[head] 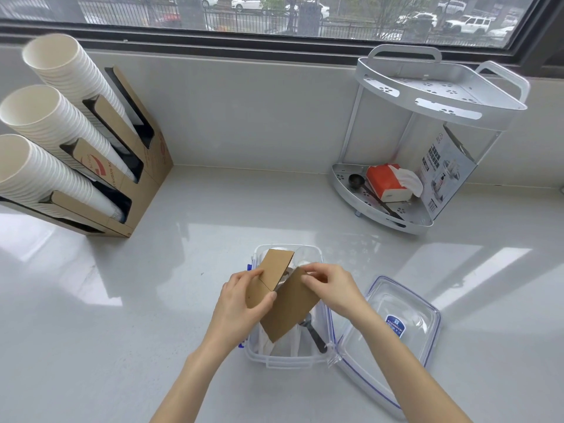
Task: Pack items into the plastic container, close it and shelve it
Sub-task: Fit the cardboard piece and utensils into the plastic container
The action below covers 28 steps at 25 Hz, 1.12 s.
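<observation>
Overhead, 2 brown cardboard sleeves (287, 297) above open clear container (287, 360).

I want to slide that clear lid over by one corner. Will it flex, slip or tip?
The clear lid looks rigid moulded plastic, so probably little flex. It leans on the container, so it may drop flat when nudged. The glossy counter suggests it would slide easily.

- Plastic container (285, 360) stands on the counter (122, 300), near edge, centre.
- Its lid (393, 340) lies just right of it.
- Cup dispenser (128, 178) stands far left.
- Corner shelf rack (427, 141) stands far right, tissue pack (386, 181) on its lower tier.
</observation>
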Motion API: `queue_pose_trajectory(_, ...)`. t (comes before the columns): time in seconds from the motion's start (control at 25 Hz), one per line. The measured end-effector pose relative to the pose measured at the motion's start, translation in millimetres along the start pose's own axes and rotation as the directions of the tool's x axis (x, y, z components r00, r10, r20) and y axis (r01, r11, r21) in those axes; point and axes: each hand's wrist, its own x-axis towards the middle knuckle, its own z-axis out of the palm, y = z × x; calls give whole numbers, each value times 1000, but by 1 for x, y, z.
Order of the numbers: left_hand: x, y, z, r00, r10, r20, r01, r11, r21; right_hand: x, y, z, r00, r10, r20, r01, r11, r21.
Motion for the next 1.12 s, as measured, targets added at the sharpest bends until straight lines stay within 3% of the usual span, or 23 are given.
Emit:
queue_pose_trajectory(0.16,-1,4,-2,1000,13,14,-12,998,-69,1,-2,-11,999,20,-37,-14,987,162)
queue_pose_trajectory(0.32,-5,11,-6,982,131,135,-122,990,-69,1,-9,-16,997,74,34,-81,919,385)
queue_pose_trajectory(0.48,-8,16,-1,949,186,253,-174,982,-67,-4,-18,-21,984,113,138,-167,860,483)
queue_pose_trajectory(0.76,-10,16,2,964,161,212,-143,985,-99,-9,-25,-15,942,96,321,-278,757,592)
queue_pose_trajectory(0.88,-8,16,1,984,93,155,-62,979,-197,-9,-25,-10,948,-9,317,-210,730,650)
queue_pose_trajectory(1.12,-10,20,-1,988,39,148,-3,972,-233,-13,-23,5,982,-101,159,13,879,477)
